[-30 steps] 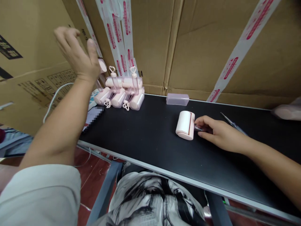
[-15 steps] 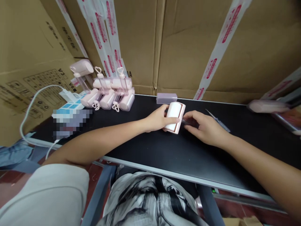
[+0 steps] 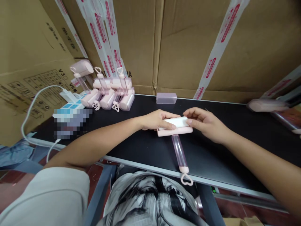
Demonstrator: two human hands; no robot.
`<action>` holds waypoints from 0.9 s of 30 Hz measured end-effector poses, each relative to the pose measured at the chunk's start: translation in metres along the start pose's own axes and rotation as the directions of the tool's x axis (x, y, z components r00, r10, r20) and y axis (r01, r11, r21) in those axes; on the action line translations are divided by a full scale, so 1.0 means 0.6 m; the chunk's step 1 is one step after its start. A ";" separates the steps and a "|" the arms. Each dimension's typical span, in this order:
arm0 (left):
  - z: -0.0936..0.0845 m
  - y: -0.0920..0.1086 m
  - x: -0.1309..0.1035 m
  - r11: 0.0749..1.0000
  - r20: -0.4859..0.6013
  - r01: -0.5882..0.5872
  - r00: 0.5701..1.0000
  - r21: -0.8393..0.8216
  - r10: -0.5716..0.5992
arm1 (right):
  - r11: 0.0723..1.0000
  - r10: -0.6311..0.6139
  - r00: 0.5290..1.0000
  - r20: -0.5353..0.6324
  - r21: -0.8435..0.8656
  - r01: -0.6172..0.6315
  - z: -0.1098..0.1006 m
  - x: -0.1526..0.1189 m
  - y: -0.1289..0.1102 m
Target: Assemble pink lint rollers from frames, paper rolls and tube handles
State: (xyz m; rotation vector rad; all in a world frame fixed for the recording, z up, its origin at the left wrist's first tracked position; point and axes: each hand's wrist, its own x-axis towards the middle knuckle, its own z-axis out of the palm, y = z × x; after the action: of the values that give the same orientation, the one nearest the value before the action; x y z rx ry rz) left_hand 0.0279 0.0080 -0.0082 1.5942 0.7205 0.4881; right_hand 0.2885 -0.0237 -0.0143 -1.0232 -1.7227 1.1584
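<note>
A pink lint roller (image 3: 180,122) with a white roll is held level above the black table. Its clear pink handle (image 3: 179,152) points toward me and ends in a heart-shaped loop past the table edge. My left hand (image 3: 158,120) grips the left end, its thumb lying across the white roll. At the other end, my right hand (image 3: 203,124) pinches the roller between thumb and fingers. Behind it stands a translucent purple cover (image 3: 166,98) near the cardboard.
Several pink lint rollers (image 3: 108,100) are stacked at the back left, beside a white-and-blue power strip (image 3: 70,105) with a cable. Another pink piece (image 3: 268,105) lies far right. A large cardboard wall (image 3: 183,47) rises behind the black table (image 3: 141,150).
The lint roller has turned so its handle now points toward me. My right hand has moved from the handle side to the roll's right end. The slim screwdriver-like tool is now mostly hidden behind that hand.
</note>
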 end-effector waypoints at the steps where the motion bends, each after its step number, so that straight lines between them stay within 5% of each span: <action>1: 0.000 -0.003 0.001 0.999 -0.032 -0.040 0.999 0.013 0.041 | 1.000 0.025 1.000 -0.002 0.009 -0.025 0.002 0.001 -0.001; 6: -0.004 -0.022 0.013 0.989 -0.206 -0.140 0.968 0.045 0.146 | 0.960 0.188 0.980 -0.063 0.220 -0.170 0.010 0.002 0.001; 10: -0.007 -0.031 0.017 0.984 -0.261 -0.162 0.949 0.071 0.175 | 0.945 0.194 0.980 -0.052 0.278 -0.172 0.011 0.002 0.003; 17: -0.006 -0.024 0.012 0.968 -0.220 -0.212 0.946 0.138 0.238 | 0.927 0.126 0.992 -0.017 0.358 -0.112 0.015 0.000 0.004; 27: -0.005 -0.039 0.005 0.973 -0.170 -0.196 0.962 0.118 0.214 | 0.842 0.249 0.954 0.165 0.451 -0.298 0.019 0.008 0.021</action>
State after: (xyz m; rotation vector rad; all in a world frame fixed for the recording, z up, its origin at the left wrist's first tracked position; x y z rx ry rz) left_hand 0.0238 0.0130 -0.0312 1.7444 0.7284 0.7676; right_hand 0.2784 -0.0195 -0.0281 -0.9298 -1.2851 1.7386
